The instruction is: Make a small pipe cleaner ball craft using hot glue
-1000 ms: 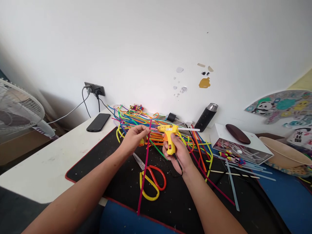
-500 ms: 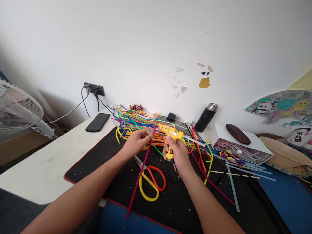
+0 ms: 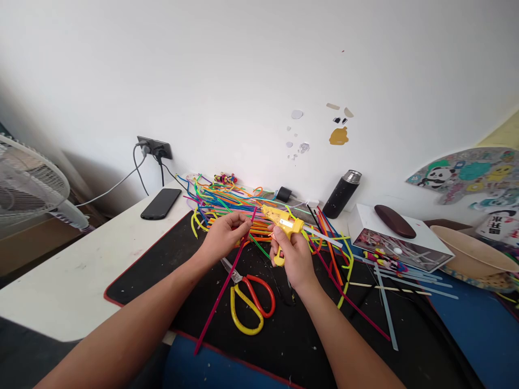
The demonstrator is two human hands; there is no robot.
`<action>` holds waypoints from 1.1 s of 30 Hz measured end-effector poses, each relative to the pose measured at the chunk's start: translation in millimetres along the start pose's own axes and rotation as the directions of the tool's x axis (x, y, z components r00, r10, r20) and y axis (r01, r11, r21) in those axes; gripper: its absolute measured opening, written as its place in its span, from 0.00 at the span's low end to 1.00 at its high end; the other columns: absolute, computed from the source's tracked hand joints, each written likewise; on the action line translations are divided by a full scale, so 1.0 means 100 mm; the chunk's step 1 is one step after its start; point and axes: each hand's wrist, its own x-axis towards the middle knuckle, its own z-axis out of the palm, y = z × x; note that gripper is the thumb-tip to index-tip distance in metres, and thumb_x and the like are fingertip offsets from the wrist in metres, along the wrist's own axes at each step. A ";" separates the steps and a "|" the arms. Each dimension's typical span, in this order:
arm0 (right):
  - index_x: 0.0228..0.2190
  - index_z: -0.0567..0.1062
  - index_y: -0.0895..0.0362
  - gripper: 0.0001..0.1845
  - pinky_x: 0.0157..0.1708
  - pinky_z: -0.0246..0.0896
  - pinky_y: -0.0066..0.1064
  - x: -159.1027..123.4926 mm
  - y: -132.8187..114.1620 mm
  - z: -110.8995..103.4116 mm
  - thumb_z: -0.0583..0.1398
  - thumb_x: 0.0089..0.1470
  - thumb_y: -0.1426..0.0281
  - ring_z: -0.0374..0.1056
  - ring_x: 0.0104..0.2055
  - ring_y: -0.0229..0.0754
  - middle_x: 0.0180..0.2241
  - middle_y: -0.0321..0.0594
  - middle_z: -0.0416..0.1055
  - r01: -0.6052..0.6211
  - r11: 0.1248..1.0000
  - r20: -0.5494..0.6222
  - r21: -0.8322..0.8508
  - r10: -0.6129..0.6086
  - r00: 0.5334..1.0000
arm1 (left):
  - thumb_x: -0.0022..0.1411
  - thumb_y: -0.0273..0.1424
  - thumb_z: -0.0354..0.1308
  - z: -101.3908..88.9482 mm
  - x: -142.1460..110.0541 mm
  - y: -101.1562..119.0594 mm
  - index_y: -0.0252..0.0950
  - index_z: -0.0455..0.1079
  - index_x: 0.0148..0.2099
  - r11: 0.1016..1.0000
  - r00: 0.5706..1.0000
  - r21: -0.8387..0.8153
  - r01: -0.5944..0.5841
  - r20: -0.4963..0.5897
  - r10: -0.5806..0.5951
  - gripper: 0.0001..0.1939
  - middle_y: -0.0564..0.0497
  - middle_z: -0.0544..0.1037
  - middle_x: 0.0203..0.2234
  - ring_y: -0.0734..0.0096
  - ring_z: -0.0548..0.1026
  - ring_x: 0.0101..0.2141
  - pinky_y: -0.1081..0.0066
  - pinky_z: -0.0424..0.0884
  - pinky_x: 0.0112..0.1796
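Note:
Between the thumb and fingers of my left hand (image 3: 227, 233) is a dark pink pipe cleaner (image 3: 221, 297), held near its top end and slanting down to the left. My right hand (image 3: 295, 256) is wrapped round the handle of a yellow hot glue gun (image 3: 288, 221). A glue stick (image 3: 323, 236) sticks out of the gun's back. The nozzle points left, close to the pipe cleaner's upper end; I cannot tell whether they touch. Scissors (image 3: 248, 302) with one red and one yellow handle lie on the black mat below my hands.
A heap of colourful pipe cleaners (image 3: 227, 201) spreads behind my hands. To the left are a phone (image 3: 161, 204) and a fan (image 3: 32, 173). On the right stand a black flask (image 3: 343, 194), a white box (image 3: 401, 243) and a bowl (image 3: 472, 248); loose glue sticks (image 3: 387, 308) lie nearby.
The lower end of the pink pipe cleaner has swung to the left. My right hand has tilted the glue gun slightly, and both hands keep their holds.

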 end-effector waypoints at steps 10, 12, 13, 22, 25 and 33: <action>0.29 0.71 0.55 0.32 0.16 0.55 0.26 -0.03 0.03 0.00 0.63 0.57 0.38 0.61 0.14 0.35 0.14 0.28 0.63 -0.016 0.995 -0.027 -0.099 0.014 1.000 | 0.64 0.48 0.61 0.00 -0.02 0.03 0.37 0.70 0.34 0.997 0.999 0.058 -0.045 -0.012 0.046 0.19 0.56 0.74 0.20 0.76 0.66 0.19 0.75 0.61 0.23; 0.28 0.71 0.55 0.32 0.17 0.55 0.26 -0.04 0.03 0.00 0.62 0.58 0.37 0.60 0.14 0.35 0.12 0.29 0.63 -0.013 0.990 -0.026 -0.140 0.009 1.000 | 0.64 0.47 0.61 0.00 -0.03 0.04 0.37 0.70 0.33 0.996 0.998 0.070 -0.053 -0.013 0.054 0.18 0.56 0.74 0.20 0.76 0.66 0.19 0.75 0.62 0.23; 0.28 0.71 0.55 0.32 0.17 0.55 0.26 -0.04 0.03 0.00 0.62 0.58 0.37 0.59 0.13 0.35 0.12 0.30 0.64 -0.011 0.988 -0.025 -0.153 0.007 1.000 | 0.64 0.47 0.61 0.00 -0.03 0.04 0.37 0.70 0.33 0.996 0.998 0.074 -0.055 -0.015 0.056 0.18 0.56 0.74 0.20 0.76 0.67 0.20 0.75 0.63 0.24; 0.29 0.71 0.54 0.33 0.16 0.53 0.27 -0.05 -0.03 0.02 0.61 0.57 0.35 0.58 0.12 0.35 0.10 0.30 0.63 -0.012 0.986 -0.033 -0.166 0.006 0.999 | 0.64 0.46 0.61 0.01 -0.02 0.03 0.37 0.70 0.33 0.993 0.998 0.103 -0.052 -0.019 0.054 0.17 0.56 0.73 0.20 0.76 0.66 0.19 0.75 0.62 0.24; 0.26 0.69 0.54 0.34 0.16 0.53 0.27 -0.05 -0.03 0.02 0.60 0.57 0.35 0.58 0.12 0.35 0.10 0.31 0.63 -0.012 0.984 -0.036 -0.180 0.006 0.999 | 0.64 0.46 0.60 0.01 -0.02 0.03 0.37 0.70 0.33 0.991 0.998 0.121 -0.055 -0.017 0.057 0.17 0.57 0.73 0.20 0.76 0.66 0.19 0.75 0.62 0.24; 0.22 0.68 0.53 0.34 0.17 0.54 0.27 -0.05 -0.02 0.01 0.59 0.60 0.37 0.58 0.13 0.35 0.10 0.33 0.63 -0.010 0.974 -0.050 -0.226 -0.002 0.999 | 0.66 0.47 0.60 0.00 -0.03 0.04 0.38 0.70 0.34 0.987 0.997 0.146 -0.074 -0.012 0.077 0.18 0.56 0.73 0.20 0.75 0.66 0.19 0.74 0.62 0.24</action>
